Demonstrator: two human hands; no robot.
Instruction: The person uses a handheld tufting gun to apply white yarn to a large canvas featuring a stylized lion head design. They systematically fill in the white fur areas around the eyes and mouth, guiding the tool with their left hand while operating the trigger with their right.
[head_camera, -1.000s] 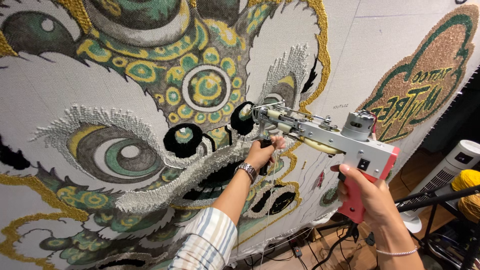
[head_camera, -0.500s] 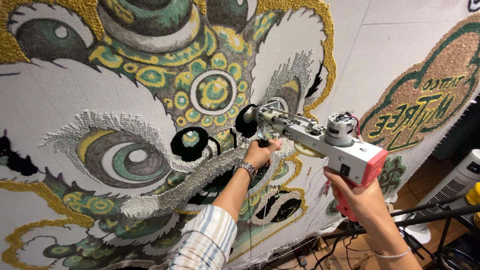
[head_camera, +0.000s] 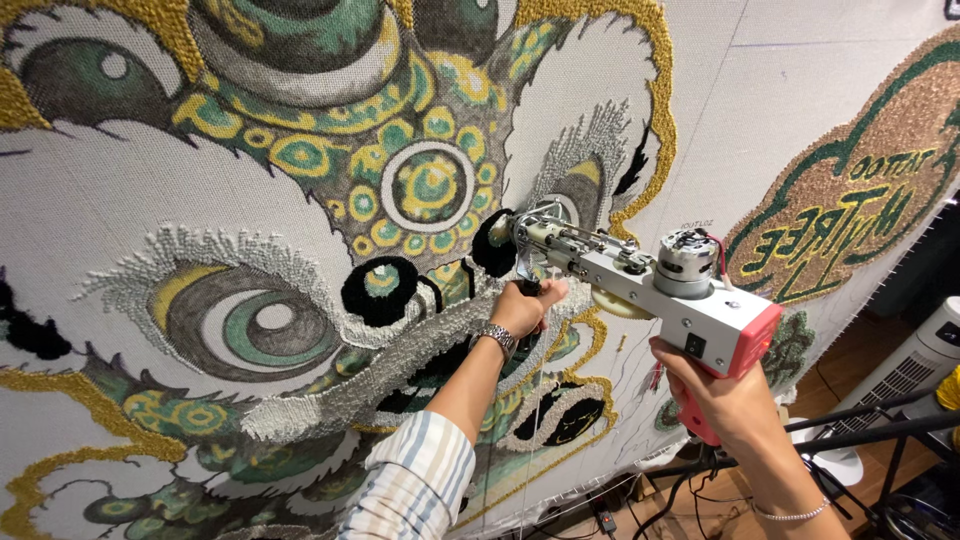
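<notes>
1. The tufting gun (head_camera: 650, 290), a white and red power tool with a small round motor on top, is held up against the stretched backing cloth (head_camera: 800, 120), its needle end touching the cloth just beside a black tufted patch (head_camera: 492, 245).
2. The right hand (head_camera: 725, 400) is closed around the gun's red rear handle, below the white body.
3. The left hand (head_camera: 525, 308) is wrapped around the front handle under the needle end, so the gun lies between the two hands, tilted up toward the cloth.
4. A wristwatch (head_camera: 497, 340) sits on the left wrist, above a striped sleeve (head_camera: 415, 485); a thin bracelet (head_camera: 790, 515) circles the right wrist.
5. The front handle is almost wholly hidden inside the left fist, and the needle tip is too small to make out against the pile.
6. The cloth's large green, gold and grey creature design runs off the frame at the top and left, and a second gold and green emblem (head_camera: 860, 190) is cut off at the right edge.
7. At the lower right a white fan (head_camera: 915, 370) and dark stand bars (head_camera: 860, 430) are only partly visible.
8. No containers show.
</notes>
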